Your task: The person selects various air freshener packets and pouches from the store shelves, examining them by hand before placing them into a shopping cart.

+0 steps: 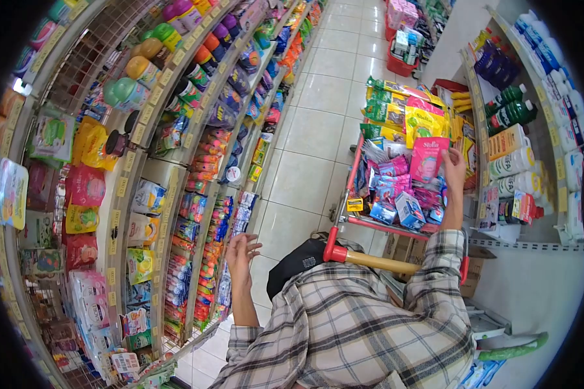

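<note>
My right hand (454,167) grips the right edge of a pink packet (429,159) above the loaded shopping cart (352,170). Behind that packet stands a yellow packet (423,123) with a pink top. Small pink and purple packets (393,176) and a blue-and-white box (409,209) lie in the front part of the cart. My left hand (241,251) is raised in front of the left shelves, fingers apart and slightly curled, with nothing in it.
Long shelves of colourful packets (148,196) curve along the left. Right-hand shelves hold green bottles (512,117) and white bottles (514,162). The cart's wooden handle (383,260) crosses before my body. Red baskets (401,63) stand farther up the tiled aisle (305,175).
</note>
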Tool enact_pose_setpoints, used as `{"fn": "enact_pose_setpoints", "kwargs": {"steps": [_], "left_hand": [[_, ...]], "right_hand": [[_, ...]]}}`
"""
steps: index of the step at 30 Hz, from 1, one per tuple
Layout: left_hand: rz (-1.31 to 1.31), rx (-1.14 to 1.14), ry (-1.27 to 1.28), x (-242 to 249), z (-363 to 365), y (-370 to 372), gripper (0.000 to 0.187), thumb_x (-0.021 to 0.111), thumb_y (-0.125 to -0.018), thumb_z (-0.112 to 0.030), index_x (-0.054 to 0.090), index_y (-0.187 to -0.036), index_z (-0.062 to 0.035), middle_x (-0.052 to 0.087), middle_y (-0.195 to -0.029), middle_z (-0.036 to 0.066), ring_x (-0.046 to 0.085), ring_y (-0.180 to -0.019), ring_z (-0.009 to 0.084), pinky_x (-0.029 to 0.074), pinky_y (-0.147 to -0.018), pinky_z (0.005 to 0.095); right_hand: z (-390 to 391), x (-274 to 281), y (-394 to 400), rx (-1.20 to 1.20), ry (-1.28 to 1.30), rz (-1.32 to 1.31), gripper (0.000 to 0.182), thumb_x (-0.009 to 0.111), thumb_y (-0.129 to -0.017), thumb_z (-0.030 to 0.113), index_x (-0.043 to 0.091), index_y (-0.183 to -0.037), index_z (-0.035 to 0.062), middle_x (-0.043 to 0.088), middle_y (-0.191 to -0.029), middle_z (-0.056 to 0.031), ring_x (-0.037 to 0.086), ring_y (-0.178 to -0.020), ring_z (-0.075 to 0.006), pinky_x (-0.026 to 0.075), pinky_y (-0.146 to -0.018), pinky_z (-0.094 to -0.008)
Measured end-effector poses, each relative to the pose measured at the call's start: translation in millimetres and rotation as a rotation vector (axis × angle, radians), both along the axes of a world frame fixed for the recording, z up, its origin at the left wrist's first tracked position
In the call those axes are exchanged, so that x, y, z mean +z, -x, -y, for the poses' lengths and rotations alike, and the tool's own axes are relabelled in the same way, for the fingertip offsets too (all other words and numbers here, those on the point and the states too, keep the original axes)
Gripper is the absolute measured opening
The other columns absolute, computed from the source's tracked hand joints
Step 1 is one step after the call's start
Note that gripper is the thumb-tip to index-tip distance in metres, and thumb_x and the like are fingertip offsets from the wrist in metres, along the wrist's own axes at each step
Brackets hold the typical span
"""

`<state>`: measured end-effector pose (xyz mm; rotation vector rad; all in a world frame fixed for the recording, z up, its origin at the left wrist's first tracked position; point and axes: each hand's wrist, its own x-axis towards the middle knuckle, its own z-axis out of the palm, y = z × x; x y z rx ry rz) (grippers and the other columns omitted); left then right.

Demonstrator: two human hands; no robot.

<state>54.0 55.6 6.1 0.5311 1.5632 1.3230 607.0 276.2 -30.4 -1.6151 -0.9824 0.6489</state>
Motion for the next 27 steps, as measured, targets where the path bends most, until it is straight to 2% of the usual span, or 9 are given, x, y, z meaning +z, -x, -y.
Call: {"fn": "enact_pose_setpoints", "kwargs": {"steps": [6,9,11,13,17,20,23,25,27], "left_hand": [[-0.381,0.222,-0.238,60.8,-23.4,72.8,0.017,0.056,-0.096,-0.02,0.058,-0.105,-0.0053,0.065,-0.098,0.005,0.062,-0.081,0.0111,0.048,-0.07,0.0237],[-0.604,0.321,-0.497,93.6,-36.5,127.1,0.016,0.06,-0.094,-0.015,0.059,-0.106,-0.0035,0.064,-0.094,0.003,0.06,-0.082,0.0113,0.047,-0.07,0.0242],[-0.972,0.363,-0.523,125.8,-43.9,162.5,0.016,0.063,-0.091,-0.013,0.06,-0.103,-0.0026,0.064,-0.093,0.003,0.059,-0.083,0.0117,0.046,-0.071,0.0257],[-1.019,0.421,-0.558,162.5,-53.9,182.6,0.018,0.066,-0.088,-0.015,0.061,-0.101,-0.0025,0.064,-0.09,0.005,0.059,-0.083,0.015,0.046,-0.072,0.0272],[-1.455,0.509,-0.336,211.4,-75.8,249.7,0.034,0.069,-0.082,-0.016,0.057,-0.112,-0.0044,0.06,-0.11,0.015,0.059,-0.097,0.0291,0.047,-0.082,0.0359],[-1.623,0.587,-0.257,202.3,-89.8,340.5,0.047,0.069,-0.081,-0.015,0.051,-0.122,-0.0057,0.056,-0.12,0.017,0.055,-0.108,0.0354,0.046,-0.089,0.0425],[-1.598,0.676,-0.036,190.7,-95.0,395.5,0.058,0.07,-0.079,-0.018,0.044,-0.131,-0.0087,0.056,-0.123,0.02,0.054,-0.112,0.04,0.045,-0.093,0.0446],[-1.43,0.692,0.168,198.8,-97.4,392.7,0.052,0.07,-0.08,-0.029,0.054,-0.126,-0.0097,0.064,-0.112,0.02,0.059,-0.105,0.0387,0.048,-0.089,0.0445],[-1.398,0.689,0.24,196.0,-97.1,397.4,0.046,0.069,-0.081,-0.034,0.062,-0.119,-0.0093,0.067,-0.102,0.019,0.063,-0.1,0.0378,0.049,-0.086,0.0453]], "right_hand": [[-3.8,-22.0,-34.9,0.044,-0.097,0.15,0.034,0.067,-0.09,0.022,0.059,-0.113,-0.0021,0.064,-0.108,-0.0127,0.061,-0.098,-0.019,0.049,-0.086,-0.03],[-7.7,-35.8,-49.7,0.045,-0.093,0.01,0.036,0.066,-0.09,0.021,0.058,-0.115,-0.003,0.065,-0.109,-0.0129,0.062,-0.096,-0.0184,0.05,-0.085,-0.0296],[-10.1,-49.9,-58.6,0.015,-0.193,-0.077,0.034,0.066,-0.091,0.019,0.057,-0.114,-0.0042,0.063,-0.11,-0.0118,0.061,-0.095,-0.0174,0.051,-0.082,-0.0273],[-13.3,-59.4,-69.2,-0.045,-0.166,-0.037,0.033,0.066,-0.09,0.018,0.057,-0.112,-0.0043,0.062,-0.11,-0.0118,0.06,-0.094,-0.0171,0.052,-0.08,-0.0268],[-10.1,-40.1,-51.9,-0.167,-0.125,-0.074,0.032,0.066,-0.09,0.02,0.057,-0.11,-0.004,0.061,-0.106,-0.0115,0.059,-0.091,-0.0167,0.053,-0.076,-0.0257],[8.4,-4.7,-20.1,-0.24,-0.095,0.043,0.036,0.067,-0.09,0.023,0.057,-0.11,-0.0048,0.062,-0.105,-0.0129,0.061,-0.091,-0.0188,0.052,-0.076,-0.028],[4.2,-10.7,-22.3,-0.282,-0.128,0.026,0.038,0.064,-0.091,0.028,0.057,-0.109,-0.0053,0.063,-0.106,-0.0141,0.062,-0.094,-0.0219,0.052,-0.079,-0.0322],[-4.4,-34.0,-53.7,-0.371,-0.035,0.254,0.039,0.062,-0.092,0.03,0.058,-0.109,-0.0048,0.063,-0.107,-0.015,0.063,-0.095,-0.0231,0.052,-0.08,-0.0336],[-7.1,-55.8,-81.2,-0.279,-0.105,0.218,0.037,0.06,-0.094,0.031,0.06,-0.109,-0.0027,0.064,-0.106,-0.0154,0.062,-0.094,-0.0246,0.051,-0.081,-0.0344]]}}
